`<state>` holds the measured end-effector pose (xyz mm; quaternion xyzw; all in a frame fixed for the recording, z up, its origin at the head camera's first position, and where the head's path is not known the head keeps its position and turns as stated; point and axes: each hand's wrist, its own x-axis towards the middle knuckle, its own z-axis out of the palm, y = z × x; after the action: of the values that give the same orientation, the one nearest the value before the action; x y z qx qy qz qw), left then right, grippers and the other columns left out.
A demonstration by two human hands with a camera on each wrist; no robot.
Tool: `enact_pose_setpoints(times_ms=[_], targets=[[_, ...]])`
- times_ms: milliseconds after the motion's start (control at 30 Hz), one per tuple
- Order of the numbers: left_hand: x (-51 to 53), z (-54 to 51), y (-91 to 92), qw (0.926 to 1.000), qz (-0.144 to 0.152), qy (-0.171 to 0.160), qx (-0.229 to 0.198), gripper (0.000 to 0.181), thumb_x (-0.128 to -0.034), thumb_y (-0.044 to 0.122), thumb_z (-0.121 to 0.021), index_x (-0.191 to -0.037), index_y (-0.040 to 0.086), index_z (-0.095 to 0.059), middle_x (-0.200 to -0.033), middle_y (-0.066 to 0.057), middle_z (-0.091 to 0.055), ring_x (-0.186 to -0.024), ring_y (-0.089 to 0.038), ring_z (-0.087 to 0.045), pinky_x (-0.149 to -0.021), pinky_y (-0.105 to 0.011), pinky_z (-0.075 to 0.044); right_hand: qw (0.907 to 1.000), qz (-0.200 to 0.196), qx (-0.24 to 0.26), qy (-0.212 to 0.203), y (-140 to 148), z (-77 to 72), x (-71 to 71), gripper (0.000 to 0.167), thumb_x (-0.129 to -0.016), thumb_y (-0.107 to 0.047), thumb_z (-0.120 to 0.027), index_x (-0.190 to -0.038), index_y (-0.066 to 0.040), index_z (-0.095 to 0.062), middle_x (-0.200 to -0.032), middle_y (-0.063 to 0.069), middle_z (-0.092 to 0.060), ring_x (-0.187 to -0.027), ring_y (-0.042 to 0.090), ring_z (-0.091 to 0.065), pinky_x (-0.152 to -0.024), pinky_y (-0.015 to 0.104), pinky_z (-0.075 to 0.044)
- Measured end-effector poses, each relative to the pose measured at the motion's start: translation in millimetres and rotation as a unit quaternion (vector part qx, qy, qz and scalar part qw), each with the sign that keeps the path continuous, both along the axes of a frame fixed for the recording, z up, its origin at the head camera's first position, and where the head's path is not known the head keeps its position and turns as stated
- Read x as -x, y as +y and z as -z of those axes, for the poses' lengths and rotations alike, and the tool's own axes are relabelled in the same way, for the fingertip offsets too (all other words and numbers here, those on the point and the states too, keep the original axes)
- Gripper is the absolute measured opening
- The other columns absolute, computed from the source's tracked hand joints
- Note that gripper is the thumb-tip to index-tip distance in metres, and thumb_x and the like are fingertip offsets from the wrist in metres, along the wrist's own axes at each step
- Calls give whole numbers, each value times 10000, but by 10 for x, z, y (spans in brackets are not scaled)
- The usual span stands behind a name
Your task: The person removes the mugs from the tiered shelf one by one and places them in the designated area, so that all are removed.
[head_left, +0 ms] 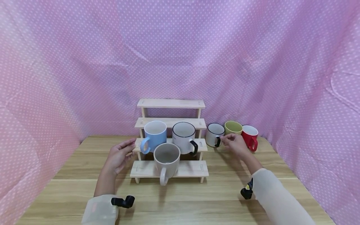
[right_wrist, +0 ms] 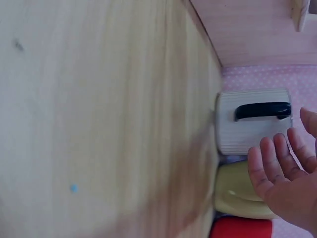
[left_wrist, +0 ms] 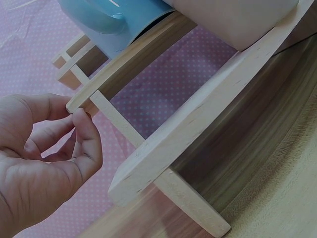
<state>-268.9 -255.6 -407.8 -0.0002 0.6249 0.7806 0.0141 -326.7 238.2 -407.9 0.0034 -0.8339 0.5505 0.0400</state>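
My left hand (head_left: 120,155) is at the left end of a stepped wooden rack (head_left: 184,169); in the left wrist view, thumb and fingertips pinch the end of one shelf board (left_wrist: 81,99). A light blue mug (head_left: 159,138) and a white mug with black rim and handle (head_left: 181,140) stand on the rack's second step from the bottom. A beige mug (head_left: 167,164) stands on the lowest step. My right hand (head_left: 237,145) is beside the black handle of a ribbed white mug (right_wrist: 250,136) on the table. Its fingers are spread and loosely bent, holding nothing.
Right of the ribbed mug, a green mug (head_left: 234,127) and a red mug (head_left: 248,135) stand in a row at the back of the wooden table (head_left: 180,203). The rack's upper two steps rise behind the mugs. A pink dotted cloth (head_left: 180,62) hangs around the table.
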Motion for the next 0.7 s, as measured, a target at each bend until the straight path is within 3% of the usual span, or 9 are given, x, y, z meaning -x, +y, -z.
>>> enact_pose_setpoints(times_ms=[200,333,533,700], targets=[[-11,5,-7,10000,12,22,11,514,-1018,74,-641,-1471,-90,-461,-1146,24,-655,-947,-84,-614,-763,-193,-554,9970,-303,-588,406,-14,-147,-70,342,-1005,-241,-691,-1136,74,-664,-1049,196,-686,-892,159,-623,-775,310,-601],[-11,4,-4,10000,8,18,-6,519,-1017,76,-645,-1472,-90,-459,-1144,28,-658,-944,-81,-613,-759,-192,-555,9933,-541,-844,584,-38,-238,-89,325,-988,-274,-717,-1126,19,-682,-1030,158,-701,-891,166,-619,-747,262,-578],[-8,1,-1,10000,10,23,-2,527,-1016,73,-644,-1474,-98,-449,-1138,24,-661,-939,-82,-619,-756,-192,-555,9840,-1226,-971,858,-170,-432,-164,296,-991,-270,-712,-1144,-17,-699,-1073,192,-702,-971,320,-643,-788,298,-574],[-3,1,2,10000,20,25,-21,522,-1012,71,-650,-1467,-99,-458,-1143,20,-653,-937,-81,-615,-755,-195,-554,9728,-1763,-1021,1099,-315,-598,-273,276,-985,-229,-717,-1164,-18,-708,-1077,152,-717,-954,248,-668,-774,267,-563]])
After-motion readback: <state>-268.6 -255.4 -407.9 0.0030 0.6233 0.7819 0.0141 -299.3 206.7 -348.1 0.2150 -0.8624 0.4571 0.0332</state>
